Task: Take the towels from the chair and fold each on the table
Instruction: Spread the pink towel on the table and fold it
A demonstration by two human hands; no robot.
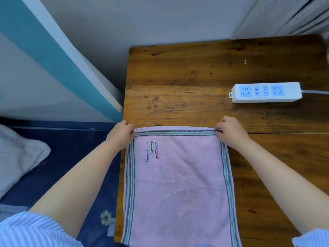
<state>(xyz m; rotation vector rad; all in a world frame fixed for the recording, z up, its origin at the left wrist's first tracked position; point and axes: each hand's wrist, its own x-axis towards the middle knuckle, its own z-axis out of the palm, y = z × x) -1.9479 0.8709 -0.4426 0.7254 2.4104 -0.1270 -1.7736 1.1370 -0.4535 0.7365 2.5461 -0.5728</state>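
Towel (179, 186), pink with striped green-and-grey borders, lies flat on the wooden table (195, 77) along its left edge, running from mid-frame toward 6 o'clock, where it passes out of view. Three small embroidered figures sit near its far left corner. Left hand (121, 134) pinches the far left corner, at about 10 o'clock of the towel, fingers curled onto the hem. Right hand (231, 131) pinches the far right corner, at about 2 o'clock, fingertips closed on the striped hem. The far hem is stretched straight between the two hands. Both forearms flank the towel's long sides. White power strip (266, 92) rests on the table at 2 o'clock from the right hand, well apart from the towel. Dark blue fabric (71, 166) lies at 9 o'clock, beside the table.
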